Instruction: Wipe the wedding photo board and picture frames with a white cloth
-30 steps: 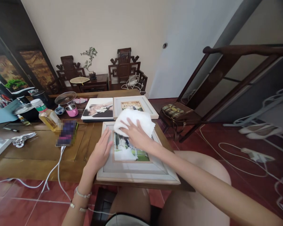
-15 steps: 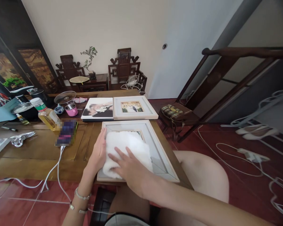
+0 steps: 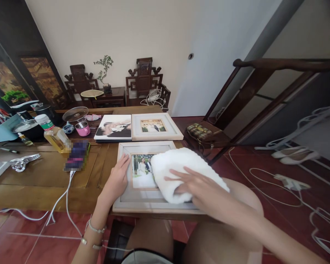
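Observation:
A pale wooden picture frame [image 3: 161, 206] lies flat near the table's front edge, with a photo [image 3: 144, 171] of a couple in it. My left hand [image 3: 118, 176] rests on its left border, fingers stretched out and lying flat. On the right part of the frame is a folded, fluffy white cloth [image 3: 188, 163], covering the photo's right edge and reaching past the frame's right side. My right hand [image 3: 194, 185] presses and holds this cloth, fingers spread over its top and the thumb side at its near fold.
Behind lie another framed photo [image 3: 157, 126] and a photo panel [image 3: 114, 126]. To the left are a phone [image 3: 77, 156] on a white cable, a bottle [image 3: 53, 134], a pink mug [image 3: 83, 128] and a silver hair claw [image 3: 24, 161]. A pale stool [image 3: 247, 198] stands right.
My right hand has slid the white cloth rightward across the frame, uncovering most of the photo. My left hand stays at the left border, its fingers lying further over it.

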`<state>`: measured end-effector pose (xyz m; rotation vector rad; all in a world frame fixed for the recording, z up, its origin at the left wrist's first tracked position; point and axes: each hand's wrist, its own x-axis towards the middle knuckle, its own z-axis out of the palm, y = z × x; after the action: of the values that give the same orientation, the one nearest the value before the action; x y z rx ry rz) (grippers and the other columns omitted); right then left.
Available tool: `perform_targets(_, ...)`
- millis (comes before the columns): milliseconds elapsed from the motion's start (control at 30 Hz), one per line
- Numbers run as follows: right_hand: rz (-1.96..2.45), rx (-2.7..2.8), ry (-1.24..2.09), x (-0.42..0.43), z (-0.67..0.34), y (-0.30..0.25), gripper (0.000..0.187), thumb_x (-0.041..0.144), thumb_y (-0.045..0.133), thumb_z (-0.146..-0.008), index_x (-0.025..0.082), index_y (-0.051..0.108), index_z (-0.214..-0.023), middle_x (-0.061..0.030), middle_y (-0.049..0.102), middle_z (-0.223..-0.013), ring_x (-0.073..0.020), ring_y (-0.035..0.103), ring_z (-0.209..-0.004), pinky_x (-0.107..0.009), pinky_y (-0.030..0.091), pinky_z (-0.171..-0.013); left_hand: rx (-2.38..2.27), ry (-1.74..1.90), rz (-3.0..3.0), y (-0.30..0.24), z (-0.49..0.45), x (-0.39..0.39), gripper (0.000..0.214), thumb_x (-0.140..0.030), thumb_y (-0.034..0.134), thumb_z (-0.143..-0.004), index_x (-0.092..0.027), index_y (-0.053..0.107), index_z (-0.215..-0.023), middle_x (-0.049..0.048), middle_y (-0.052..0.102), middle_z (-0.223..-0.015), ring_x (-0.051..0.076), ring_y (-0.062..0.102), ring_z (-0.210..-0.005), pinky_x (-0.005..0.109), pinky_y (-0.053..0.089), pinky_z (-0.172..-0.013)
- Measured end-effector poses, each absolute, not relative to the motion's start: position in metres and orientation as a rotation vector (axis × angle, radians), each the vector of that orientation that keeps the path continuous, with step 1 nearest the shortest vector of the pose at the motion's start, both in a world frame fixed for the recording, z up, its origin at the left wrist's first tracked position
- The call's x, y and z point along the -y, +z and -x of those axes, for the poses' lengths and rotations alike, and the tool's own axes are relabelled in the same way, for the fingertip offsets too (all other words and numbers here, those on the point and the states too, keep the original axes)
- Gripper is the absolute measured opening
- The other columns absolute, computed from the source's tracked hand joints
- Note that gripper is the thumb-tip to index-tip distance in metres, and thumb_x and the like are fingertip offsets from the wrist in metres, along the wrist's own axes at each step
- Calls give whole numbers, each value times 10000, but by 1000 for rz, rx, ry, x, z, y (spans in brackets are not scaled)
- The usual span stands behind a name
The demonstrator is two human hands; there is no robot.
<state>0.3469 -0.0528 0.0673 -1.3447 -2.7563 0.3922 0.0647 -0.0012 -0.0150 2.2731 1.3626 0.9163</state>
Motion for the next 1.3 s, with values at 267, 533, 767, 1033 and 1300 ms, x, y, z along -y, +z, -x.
perform_targets(267, 1449, 2343, -464, -16, -360, 66, 569, -99, 360, -705, 146, 628, -1143, -108, 367, -1467, -283, 209, -1390, -556, 249, -1095, -1382, 900, -2251, -16, -63, -3, 623, 16, 322, -789, -184, 432, -1369, 105, 386, -1466, 211, 298, -1387, 484, 239, -1147)
perform_targets(533, 1373, 2715, -312, -9, -339, 36, 521, -93, 436, -682, 119, 661, -1102, -195, 511, -1340, -321, 397, -1297, -488, 309, -1078, -1405, 884, -2187, -10, -64, -2, 557, -19, 313, -814, -144, 467, -1334, 128, 386, -1462, 227, 291, -1389, 502, 233, -1145)
perform_targets(767, 1328, 2767, -31, 84, -336, 52, 489, -25, 501, -620, 166, 703, -1022, -193, 569, -1269, -355, 488, -1214, -493, 395, -1022, -1412, 924, -2188, -9, -67, -1, 562, -2, 332, -795, -167, 497, -1307, 108, 427, -1437, 207, 310, -1382, 458, 239, -1153)
perform_targets(1033, 1272, 2702, 9, 95, -332, 52, 558, -27, 462, -604, 195, 683, -1066, -161, 584, -1268, -307, 508, -1207, -454, 442, -990, -1396, 808, -2236, -9, -64, -2, 596, 24, 323, -786, -172, 469, -1329, 104, 398, -1457, 215, 275, -1396, 502, 212, -1150)
perform_targets(1300, 1396, 2602, -31, -13, -324, 32, 650, -26, 464, -621, 76, 555, -1256, -217, 418, -1413, -327, 314, -1343, -491, 274, -1100, -1373, 813, -2278, -9, -62, -1, 608, 28, 314, -783, -179, 458, -1336, 96, 396, -1459, 203, 276, -1396, 493, 224, -1149)
